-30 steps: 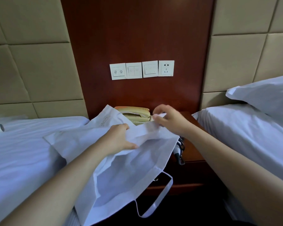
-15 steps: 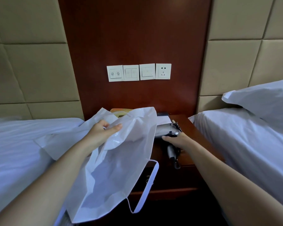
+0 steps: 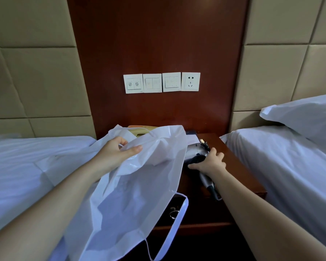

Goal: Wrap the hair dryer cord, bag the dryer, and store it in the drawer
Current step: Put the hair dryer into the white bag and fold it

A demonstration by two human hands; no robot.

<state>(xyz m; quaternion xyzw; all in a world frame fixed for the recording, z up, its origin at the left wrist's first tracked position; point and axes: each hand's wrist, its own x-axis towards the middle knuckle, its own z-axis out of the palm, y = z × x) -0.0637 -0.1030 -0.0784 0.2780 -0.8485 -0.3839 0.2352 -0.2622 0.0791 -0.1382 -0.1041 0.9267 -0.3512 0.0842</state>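
1. The left hand (image 3: 117,155) is pinching the rim of the white bag (image 3: 139,194), thumb on top, holding the mouth up over the left front part of the nightstand (image 3: 241,178).
2. The right hand (image 3: 209,162) is closing around the hair dryer (image 3: 205,178), which is lying near the nightstand's middle, handle pointing toward the front edge.
3. The cord looks bundled at the dryer body; the plug (image 3: 203,144) is sticking out behind the hand, toward the back edge.
4. Judgement: bagging is starting; dryer not yet in the bag.
5. Risk: the bag mouth is sagging, held at one point only, so the nozzle or plug could be catching the rim.
6. Risk: the cord bundle may be loosening on lifting.
7. The drawer (image 3: 177,211) below seems partly open; the bag's strap (image 3: 177,223) is hanging across it and might snag.
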